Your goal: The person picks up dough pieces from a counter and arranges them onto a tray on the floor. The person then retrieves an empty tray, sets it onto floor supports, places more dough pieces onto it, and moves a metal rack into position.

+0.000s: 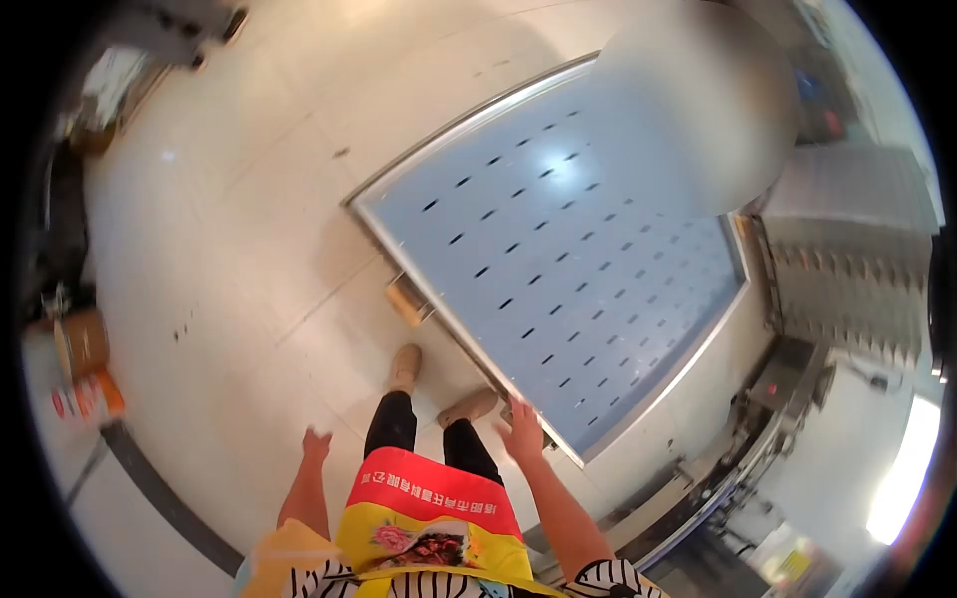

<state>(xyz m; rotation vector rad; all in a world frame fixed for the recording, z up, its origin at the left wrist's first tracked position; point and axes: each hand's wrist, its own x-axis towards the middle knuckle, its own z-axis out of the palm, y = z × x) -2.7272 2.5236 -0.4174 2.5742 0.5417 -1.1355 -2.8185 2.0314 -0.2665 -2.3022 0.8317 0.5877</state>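
Observation:
A large blue slotted surface (558, 259) with a metal rim (454, 332) stands before me at a slant. My right hand (522, 433) is at the rim's near corner, its fingers hooked over the edge. Low on the left, away from the rim, my left hand (317, 443) hangs with its fingers a little apart and nothing visible in it. A yellow and red apron (434, 493) covers my front. Beside the rim is a small tan block (407, 299). A big blurred patch hides the far right part of the blue surface.
Pale floor (229, 229) lies to the left, with a cardboard box (82, 342) and an orange-white package (92, 397) at its edge. Stacked metal trays (847, 259) stand on the right, above metal equipment (778, 384). Part of a person (164, 25) shows at top left.

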